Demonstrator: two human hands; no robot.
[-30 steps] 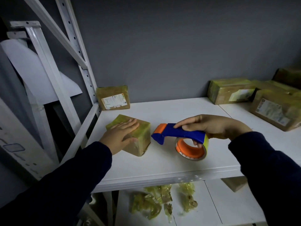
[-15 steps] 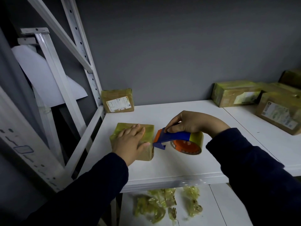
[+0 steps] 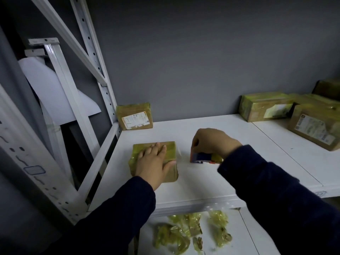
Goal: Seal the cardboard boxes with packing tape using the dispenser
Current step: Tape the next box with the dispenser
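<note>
Head view: the left hand (image 3: 151, 162) lies flat with straight fingers, pressing down on the small cardboard box (image 3: 172, 174) at the near left of the white shelf (image 3: 202, 186). The right hand (image 3: 211, 142) is curled round the tape dispenser (image 3: 199, 157), just right of the box. A faint glossy strip (image 3: 181, 155) seems to run from the box's right edge to the dispenser, though blur makes that uncertain.

To do this pull well, I judge the tape should be held taut and low, with the box pinned so it cannot slide on the smooth shelf. The dispenser can then be tipped down for a clean cut and the loose end rubbed flat.

The box is squat, brown card under yellowish, wrinkled film. The dispenser is hard blue and orange plastic.
</note>
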